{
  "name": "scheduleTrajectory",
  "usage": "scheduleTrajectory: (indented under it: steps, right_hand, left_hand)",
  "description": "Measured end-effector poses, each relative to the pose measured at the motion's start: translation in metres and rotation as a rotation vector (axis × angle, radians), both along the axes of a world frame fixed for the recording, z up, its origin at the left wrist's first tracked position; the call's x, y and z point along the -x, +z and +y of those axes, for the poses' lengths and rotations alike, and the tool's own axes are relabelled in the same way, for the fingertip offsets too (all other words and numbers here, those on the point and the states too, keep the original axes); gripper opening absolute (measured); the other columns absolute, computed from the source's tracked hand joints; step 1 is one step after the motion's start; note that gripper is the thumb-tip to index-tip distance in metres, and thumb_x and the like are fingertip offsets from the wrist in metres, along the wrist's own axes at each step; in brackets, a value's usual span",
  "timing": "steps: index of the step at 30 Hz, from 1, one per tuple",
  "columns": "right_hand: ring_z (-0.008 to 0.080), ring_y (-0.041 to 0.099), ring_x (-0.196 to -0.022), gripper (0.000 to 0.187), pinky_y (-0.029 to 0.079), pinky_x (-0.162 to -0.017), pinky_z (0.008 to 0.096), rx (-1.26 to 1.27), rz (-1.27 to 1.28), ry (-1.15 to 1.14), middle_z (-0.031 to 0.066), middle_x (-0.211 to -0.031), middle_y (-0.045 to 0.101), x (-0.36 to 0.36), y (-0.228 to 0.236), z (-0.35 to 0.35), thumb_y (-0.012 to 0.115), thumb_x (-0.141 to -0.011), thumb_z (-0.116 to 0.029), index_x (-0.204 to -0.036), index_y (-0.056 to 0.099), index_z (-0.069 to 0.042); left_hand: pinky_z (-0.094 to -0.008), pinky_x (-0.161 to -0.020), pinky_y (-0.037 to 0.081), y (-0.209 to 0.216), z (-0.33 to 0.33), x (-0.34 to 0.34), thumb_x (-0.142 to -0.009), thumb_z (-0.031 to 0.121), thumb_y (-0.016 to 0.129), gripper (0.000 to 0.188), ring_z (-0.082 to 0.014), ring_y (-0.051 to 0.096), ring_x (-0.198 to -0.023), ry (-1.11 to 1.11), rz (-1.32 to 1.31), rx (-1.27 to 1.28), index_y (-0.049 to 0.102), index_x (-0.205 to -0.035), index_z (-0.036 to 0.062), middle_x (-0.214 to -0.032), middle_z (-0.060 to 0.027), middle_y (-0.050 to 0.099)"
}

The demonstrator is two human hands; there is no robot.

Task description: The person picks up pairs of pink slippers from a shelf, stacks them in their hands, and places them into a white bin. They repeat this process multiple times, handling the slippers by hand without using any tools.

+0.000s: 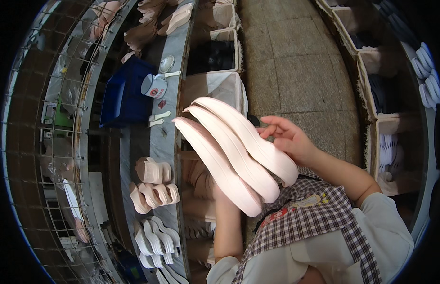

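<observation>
Three pale pink shoe soles (234,151) are held together in a slanting bundle in front of my chest, their side edges turned up. My left forearm (228,227) reaches up beneath them and carries them; the left hand itself is hidden behind the soles. On the right of the bundle is my right hand (291,139), its fingers loosely bent and apart. It is close against the outermost sole; whether it touches is hard to tell. Other pink soles (156,196) stand grouped on the grey bench (175,146) to the left, with white soles (158,241) nearer me.
A blue crate (123,92), an enamel mug (153,86) and white-handled brushes (159,116) are on the bench's far part. Cloth-lined bins (215,87) stand below it. More lined bins (378,83) line the right side of the tiled aisle (305,71). Wire mesh (44,142) rises at far left.
</observation>
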State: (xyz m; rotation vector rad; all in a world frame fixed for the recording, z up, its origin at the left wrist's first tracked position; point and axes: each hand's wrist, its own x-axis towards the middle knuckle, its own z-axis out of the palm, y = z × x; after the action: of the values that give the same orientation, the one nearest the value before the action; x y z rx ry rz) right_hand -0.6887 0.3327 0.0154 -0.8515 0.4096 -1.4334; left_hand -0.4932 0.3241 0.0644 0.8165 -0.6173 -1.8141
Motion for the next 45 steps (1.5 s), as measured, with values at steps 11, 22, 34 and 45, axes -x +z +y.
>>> scheduleTrajectory:
  steps: [11,22,34,45]
  right_hand:
    - [0.0267,0.029,-0.133,0.061,0.027,-0.11,0.0387,0.053,0.076,0.063,0.0139,-0.14,0.026,-0.005,-0.019,0.013,0.065,-0.083,-0.019,-0.135,0.04,0.0]
    - [0.0274,0.02,-0.138,0.065,0.023,-0.111,0.0401,0.107,0.225,0.049,0.0161,-0.148,0.019,-0.004,-0.02,0.018,0.066,-0.081,-0.023,-0.137,0.039,-0.002]
    - [0.0229,0.066,-0.093,0.055,0.059,-0.077,0.0319,-0.356,-0.627,0.199,0.0191,-0.119,0.056,0.015,0.006,0.012,0.047,-0.084,-0.015,-0.135,0.034,0.0]
    - [0.0278,0.059,-0.108,0.065,0.051,-0.092,0.0407,-0.379,-0.654,0.338,0.0201,-0.127,0.051,0.0,-0.026,0.014,0.044,-0.078,-0.013,-0.14,0.028,-0.001]
  left_hand:
    - [-0.0378,-0.087,0.051,-0.004,-0.009,0.004,-0.096,0.028,0.047,0.05,-0.0291,0.051,-0.114,-0.035,0.02,0.003,0.034,-0.138,0.0038,-0.134,-0.0129,0.044]
    - [-0.0381,-0.087,0.052,-0.012,-0.015,0.004,-0.095,0.028,0.047,0.05,-0.0295,0.051,-0.113,-0.063,0.04,0.015,0.034,-0.138,0.0038,-0.134,-0.0127,0.044]
    - [-0.0356,-0.073,0.051,-0.021,0.017,0.0,-0.094,0.024,0.051,0.051,-0.0274,0.049,-0.099,-0.197,0.745,-0.135,0.034,-0.138,0.0047,-0.12,-0.0111,0.043]
    - [-0.0278,-0.058,0.041,-0.068,-0.014,-0.003,-0.094,0.027,0.052,0.053,-0.0151,0.042,-0.063,-0.347,0.708,-0.046,0.034,-0.14,0.0088,-0.078,-0.0042,0.044]
